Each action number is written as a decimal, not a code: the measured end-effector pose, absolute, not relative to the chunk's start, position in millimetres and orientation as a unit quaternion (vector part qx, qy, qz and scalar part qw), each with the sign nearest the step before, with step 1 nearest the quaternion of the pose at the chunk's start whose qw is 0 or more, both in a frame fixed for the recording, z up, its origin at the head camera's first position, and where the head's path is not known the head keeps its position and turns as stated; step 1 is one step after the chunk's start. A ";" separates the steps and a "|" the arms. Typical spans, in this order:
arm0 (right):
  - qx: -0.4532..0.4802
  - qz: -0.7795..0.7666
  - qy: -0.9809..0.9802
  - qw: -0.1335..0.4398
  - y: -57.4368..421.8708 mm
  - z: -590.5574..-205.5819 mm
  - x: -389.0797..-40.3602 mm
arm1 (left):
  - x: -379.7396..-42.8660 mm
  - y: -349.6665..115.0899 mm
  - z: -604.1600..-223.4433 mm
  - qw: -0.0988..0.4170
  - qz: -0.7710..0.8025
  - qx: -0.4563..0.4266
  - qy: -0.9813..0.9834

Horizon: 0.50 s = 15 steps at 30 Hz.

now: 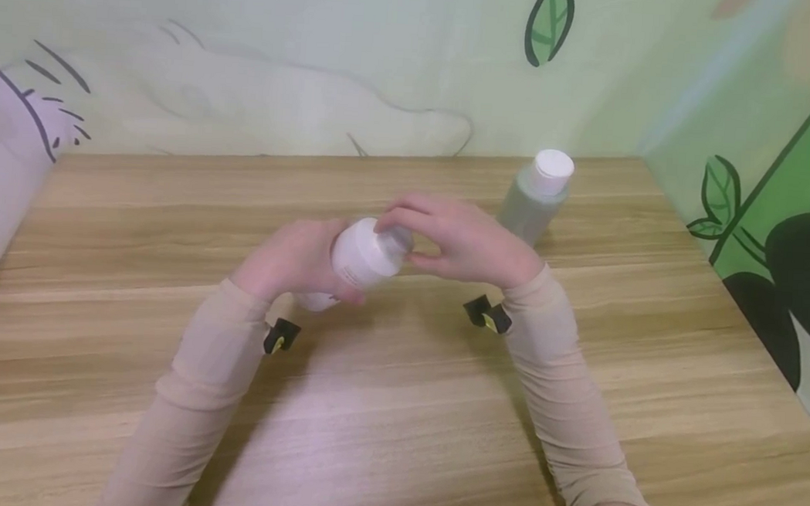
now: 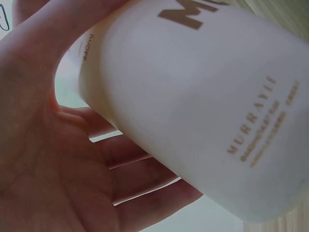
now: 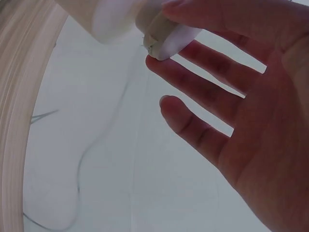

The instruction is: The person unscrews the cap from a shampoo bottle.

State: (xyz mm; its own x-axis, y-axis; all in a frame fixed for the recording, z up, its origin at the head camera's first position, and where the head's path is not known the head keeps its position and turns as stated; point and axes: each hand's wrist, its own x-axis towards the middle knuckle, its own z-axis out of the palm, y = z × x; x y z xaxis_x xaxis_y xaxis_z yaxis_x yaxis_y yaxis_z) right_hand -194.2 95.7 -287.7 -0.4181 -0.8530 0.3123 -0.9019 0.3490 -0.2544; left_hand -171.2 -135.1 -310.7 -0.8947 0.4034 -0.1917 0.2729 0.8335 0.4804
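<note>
A white plastic bottle (image 1: 363,257) with gold lettering is held tilted above the wooden table (image 1: 395,407), its cap end pointing right. My left hand (image 1: 291,260) grips the bottle's body from the left; in the left wrist view the bottle (image 2: 203,106) lies across the palm (image 2: 48,164). My right hand (image 1: 457,241) reaches in from the right, and its thumb and fingertips pinch the bottle's pale cap (image 1: 397,241). Seen from the right wrist, the cap (image 3: 169,34) sits between the upper fingers while the other fingers (image 3: 193,125) spread loosely below.
A grey-green translucent bottle (image 1: 535,203) with a white cap (image 1: 553,168) stands upright at the back right of the table, just behind my right hand. Painted green walls close off the table's far and right edges.
</note>
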 end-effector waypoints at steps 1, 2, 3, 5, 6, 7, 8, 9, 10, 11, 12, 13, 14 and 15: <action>0.536 0.196 -0.819 0.061 95.8 -287.7 -194.3 | -171.1 -135.0 -310.5 0.144 0.226 0.179 0.947; 0.534 0.196 -0.821 0.057 95.7 -287.5 -194.0 | -171.1 -135.0 -310.3 0.143 0.226 0.179 0.947; 0.528 0.198 -0.824 0.050 95.7 -286.9 -193.5 | -171.0 -134.9 -310.1 0.142 0.225 0.180 0.947; 0.510 0.203 -0.835 0.032 95.2 -285.3 -192.5 | -171.2 -134.9 -310.2 0.141 0.227 0.180 0.947; 0.498 0.206 -0.842 0.024 94.9 -284.5 -191.8 | -171.2 -135.0 -310.1 0.141 0.228 0.180 0.946; 0.485 0.207 -0.849 0.017 94.3 -283.6 -191.1 | -171.1 -134.8 -310.1 0.141 0.229 0.180 0.946; 0.472 0.206 -0.857 0.012 93.6 -282.8 -190.6 | -171.1 -134.7 -310.2 0.141 0.230 0.180 0.946; 0.460 0.204 -0.864 0.010 93.1 -282.2 -190.2 | -171.0 -134.5 -310.0 0.140 0.230 0.180 0.946; 0.449 0.197 -0.871 0.012 92.6 -281.9 -190.0 | -171.0 -134.5 -310.0 0.140 0.230 0.180 0.946; 0.440 0.191 -0.878 0.014 92.2 -282.0 -190.1 | -171.0 -134.4 -310.0 0.141 0.229 0.179 0.946; 0.432 0.184 -0.883 0.016 91.9 -282.1 -190.0 | -171.0 -134.4 -310.1 0.141 0.229 0.179 0.946; 0.427 0.178 -0.886 0.018 91.6 -282.3 -190.2 | -170.9 -134.3 -310.1 0.141 0.229 0.179 0.946; 0.424 0.173 -0.889 0.021 91.5 -282.4 -190.3 | -170.9 -134.5 -310.3 0.140 0.229 0.180 0.946; 0.423 0.169 -0.890 0.023 91.4 -282.7 -190.3 | -171.0 -134.6 -310.3 0.141 0.228 0.180 0.946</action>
State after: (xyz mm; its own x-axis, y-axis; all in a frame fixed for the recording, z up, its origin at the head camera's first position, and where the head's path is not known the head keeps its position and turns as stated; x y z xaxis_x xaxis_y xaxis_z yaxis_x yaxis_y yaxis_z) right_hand -190.3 91.4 -282.7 -0.6411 -0.7451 0.1838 -0.7605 0.5847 -0.2824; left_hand -171.0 -134.6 -310.3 -0.8954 0.4055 -0.1841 0.2771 0.8309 0.4825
